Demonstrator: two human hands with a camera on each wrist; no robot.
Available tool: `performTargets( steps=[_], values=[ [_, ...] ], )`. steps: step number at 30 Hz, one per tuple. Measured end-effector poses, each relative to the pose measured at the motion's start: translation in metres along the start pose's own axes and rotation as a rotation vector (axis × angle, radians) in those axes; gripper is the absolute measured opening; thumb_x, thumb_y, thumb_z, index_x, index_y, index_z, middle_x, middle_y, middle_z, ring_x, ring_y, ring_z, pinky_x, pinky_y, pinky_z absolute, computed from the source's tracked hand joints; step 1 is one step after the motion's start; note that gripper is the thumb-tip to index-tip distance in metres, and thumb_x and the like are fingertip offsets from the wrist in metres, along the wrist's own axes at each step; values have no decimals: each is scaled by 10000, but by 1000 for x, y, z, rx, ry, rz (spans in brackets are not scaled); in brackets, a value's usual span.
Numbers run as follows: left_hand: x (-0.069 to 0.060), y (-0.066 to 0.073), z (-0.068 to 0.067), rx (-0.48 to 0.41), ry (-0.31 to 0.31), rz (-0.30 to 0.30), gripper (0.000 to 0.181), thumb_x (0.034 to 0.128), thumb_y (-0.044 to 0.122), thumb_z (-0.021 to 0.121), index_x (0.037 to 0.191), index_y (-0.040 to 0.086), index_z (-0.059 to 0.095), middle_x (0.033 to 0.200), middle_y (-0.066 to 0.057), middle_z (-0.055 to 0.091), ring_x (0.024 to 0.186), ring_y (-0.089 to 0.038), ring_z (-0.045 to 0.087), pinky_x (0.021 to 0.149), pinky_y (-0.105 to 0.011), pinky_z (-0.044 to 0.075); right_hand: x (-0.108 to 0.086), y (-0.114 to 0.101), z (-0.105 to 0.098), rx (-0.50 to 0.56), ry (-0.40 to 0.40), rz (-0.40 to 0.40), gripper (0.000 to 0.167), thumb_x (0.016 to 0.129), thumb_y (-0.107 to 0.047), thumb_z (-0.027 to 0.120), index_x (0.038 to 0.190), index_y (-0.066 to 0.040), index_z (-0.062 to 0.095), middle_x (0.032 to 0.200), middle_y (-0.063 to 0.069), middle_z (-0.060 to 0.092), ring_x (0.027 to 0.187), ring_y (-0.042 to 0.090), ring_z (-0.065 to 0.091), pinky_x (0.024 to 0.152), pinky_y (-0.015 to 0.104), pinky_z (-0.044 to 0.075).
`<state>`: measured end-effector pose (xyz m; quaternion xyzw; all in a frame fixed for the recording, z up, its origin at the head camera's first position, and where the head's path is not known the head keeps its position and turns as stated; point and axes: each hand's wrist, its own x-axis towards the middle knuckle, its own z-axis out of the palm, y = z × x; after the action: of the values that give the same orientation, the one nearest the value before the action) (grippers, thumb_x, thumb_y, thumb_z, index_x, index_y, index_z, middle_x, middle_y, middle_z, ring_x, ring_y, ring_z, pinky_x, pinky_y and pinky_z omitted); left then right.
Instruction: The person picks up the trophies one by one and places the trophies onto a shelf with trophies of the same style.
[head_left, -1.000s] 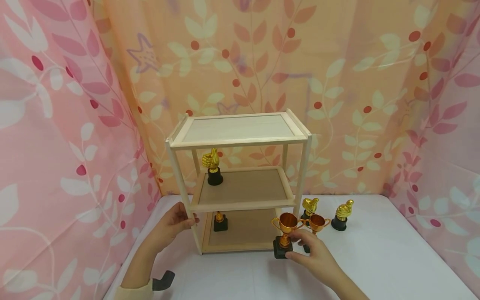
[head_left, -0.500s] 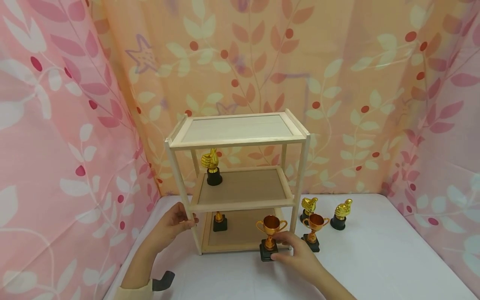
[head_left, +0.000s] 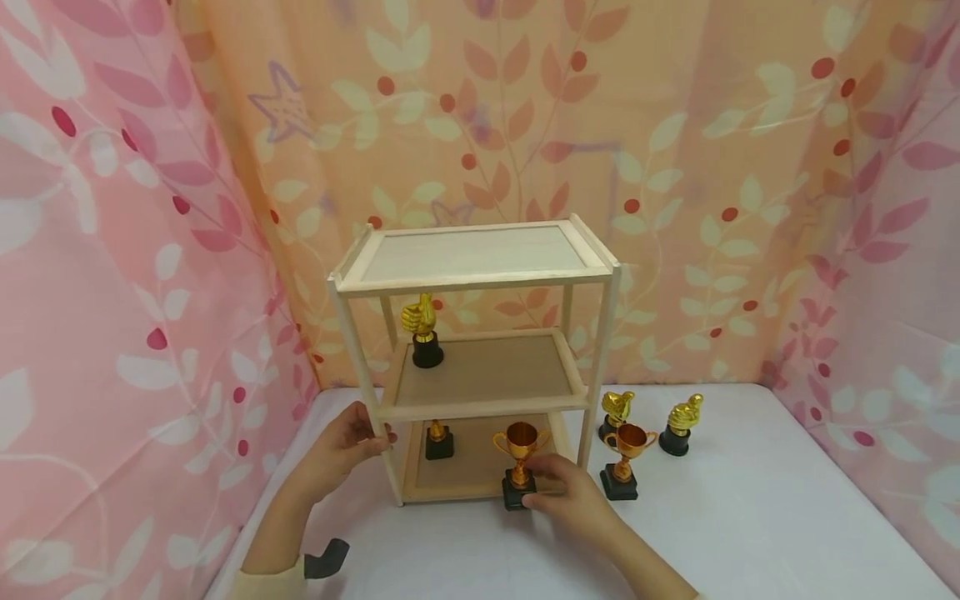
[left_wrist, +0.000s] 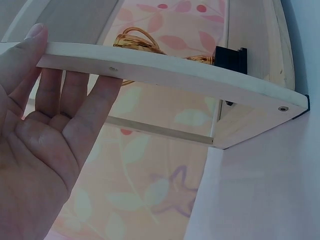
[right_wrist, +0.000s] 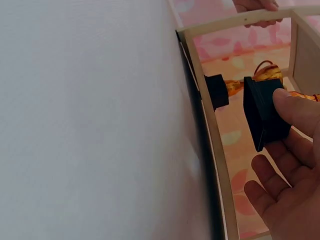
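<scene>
A three-tier pale wooden shelf [head_left: 480,410] stands on the table. Around its front left post [left_wrist: 165,70] the left hand [head_left: 341,450] [left_wrist: 47,130] curls its fingers and thumb. My right hand [head_left: 573,500] [right_wrist: 295,150] pinches an orange-gold cup trophy [head_left: 521,446] near its black base [right_wrist: 267,112], in front of the bottom shelf. On that shelf, at the left, stands another trophy with a black base [head_left: 439,443] [right_wrist: 217,91], its top hidden by the middle shelf in the head view. A gold thumbs-up trophy [head_left: 426,337] is on the middle shelf at the left.
Right of the shelf, a second cup trophy [head_left: 621,475] and two gold thumbs-up trophies [head_left: 617,410] [head_left: 679,425] stand on the white table [head_left: 765,508]. A dark curved piece [head_left: 327,559] lies beside the left sleeve. Floral curtains [head_left: 675,167] surround the table.
The right hand has moved left with the cup trophy, from beside the shelf's right front post to in front of the bottom shelf. The left hand keeps its grip on the post.
</scene>
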<state>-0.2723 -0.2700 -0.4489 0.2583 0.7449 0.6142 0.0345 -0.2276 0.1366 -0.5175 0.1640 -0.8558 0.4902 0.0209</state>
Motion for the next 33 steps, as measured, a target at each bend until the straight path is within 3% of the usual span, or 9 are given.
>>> performTargets(
  steps=[7,14,19,21,28,33],
  values=[
    [-2,0,-2,-8,-3,-2,311,978,52,671,1176,-20,444,1136,-275,581,1104,-254,700,929,-310,578,17,2,9,29,-13,-3,510,850,-350,827,1299,-172,661,1293,39,689,1250,300,617,1058,555,476],
    [-2,-1,-1,-14,-9,12,297,979,24,657,1175,-32,440,1128,-270,580,1123,-371,679,930,-312,578,32,5,21,20,1,-25,487,844,-314,834,1278,-156,680,1285,36,693,1253,297,608,1084,528,444],
    [-1,0,0,-16,-14,18,302,983,33,655,1186,-28,439,1127,-256,581,1092,-248,695,932,-309,575,42,7,29,-6,17,-26,487,840,-326,836,1282,-192,682,1284,5,685,1263,279,595,1098,529,420],
    [-1,0,0,-14,-11,19,306,982,34,656,1187,-27,438,1125,-250,582,1082,-213,698,930,-307,575,46,7,32,12,10,-29,494,852,-331,826,1297,-183,671,1288,17,681,1258,280,596,1087,535,429],
    [-1,-1,0,-3,-7,31,299,980,31,658,1182,-23,443,1124,-261,586,1109,-323,690,928,-306,576,60,8,39,26,-3,-26,509,879,-328,806,1326,-142,649,1257,42,684,1192,266,624,1028,501,484],
    [0,-1,0,3,-5,22,304,980,42,662,1181,-17,441,1125,-247,588,1108,-311,690,928,-304,575,67,10,41,7,-5,-17,492,883,-291,811,1313,-118,647,1233,69,689,1135,277,644,957,446,525]
  ],
)
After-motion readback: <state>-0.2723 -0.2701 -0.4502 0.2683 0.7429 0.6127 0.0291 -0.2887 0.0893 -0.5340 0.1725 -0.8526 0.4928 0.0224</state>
